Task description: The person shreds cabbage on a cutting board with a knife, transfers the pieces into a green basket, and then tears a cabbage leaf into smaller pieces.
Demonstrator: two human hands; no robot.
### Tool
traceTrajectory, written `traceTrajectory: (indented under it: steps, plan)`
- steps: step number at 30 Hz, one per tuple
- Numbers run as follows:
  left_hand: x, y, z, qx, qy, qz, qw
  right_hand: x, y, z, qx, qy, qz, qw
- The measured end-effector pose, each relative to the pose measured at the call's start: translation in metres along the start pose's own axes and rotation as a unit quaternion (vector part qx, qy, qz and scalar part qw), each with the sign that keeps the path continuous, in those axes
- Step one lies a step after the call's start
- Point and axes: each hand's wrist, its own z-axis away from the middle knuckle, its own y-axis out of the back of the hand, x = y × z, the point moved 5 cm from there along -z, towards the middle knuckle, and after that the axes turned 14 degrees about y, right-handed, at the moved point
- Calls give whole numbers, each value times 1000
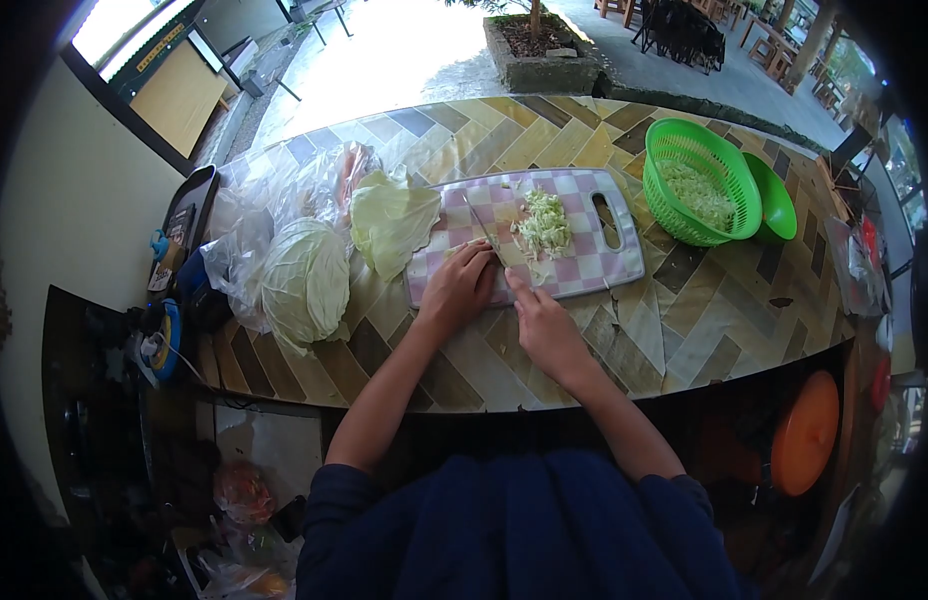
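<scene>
My right hand (546, 330) is closed around the handle of a kitchen knife (481, 222), its blade pointing away from me over a pink-and-white checked cutting board (585, 272). Just left of the blade, my left hand (460, 288) presses down with curled fingers on a piece of cabbage that is mostly hidden under them. A heap of shredded cabbage (545, 222) lies on the board to the right of the knife. Beyond the board's left edge are a loose cabbage leaf (392, 222) and a large cabbage (306, 282).
A green basket (656, 200) holding shredded cabbage stands right of the board, with a green bowl (776, 205) beside it. Clear plastic bags (239, 235) lie behind the cabbage. Dark trays and a cable crowd the table's left end. Below on the right is an orange round object (806, 433).
</scene>
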Motion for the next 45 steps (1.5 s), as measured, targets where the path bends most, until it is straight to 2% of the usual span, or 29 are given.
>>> traceTrajectory:
  steps: [2, 5, 8, 11, 14, 17, 20, 23, 32, 39, 45]
  plan:
    - [-2, -1, -1, -1, -12, -8, 1000, -1, 4, 5, 9, 14, 7, 1000]
    - [-6, -6, 3, 6, -35, -75, 997, -10, 14, 20, -47, -23, 40, 998]
    - [-1, -5, 7, 15, -48, -176, 983, -8, 10, 21, -49, -26, 60, 997]
    - [-3, -5, 8, -5, -32, -149, 988, 0, 1, 8, -11, -30, 71, 997]
    - [-5, -3, 7, -11, -19, -97, 995, 3, 10, -4, 4, -56, 27, 998]
    - [-6, -2, 6, -4, -16, -66, 998, 10, 13, 2, 64, 10, -73, 995]
    - [-9, -4, 6, 4, -27, -56, 998, -11, 22, 13, 74, 17, -90, 993]
    - [-9, -5, 7, 12, -34, -63, 997, -20, 17, 20, 44, -25, -97, 994]
    - [-10, -5, 6, 3, -24, -64, 998, -29, 6, 26, 56, -14, -111, 992]
    - [-5, -2, 6, 9, -25, -64, 998, -23, -10, 5, 3, -59, -39, 997]
    - [0, 2, 4, 8, -33, -63, 997, -17, -8, -3, -3, -68, -29, 997]
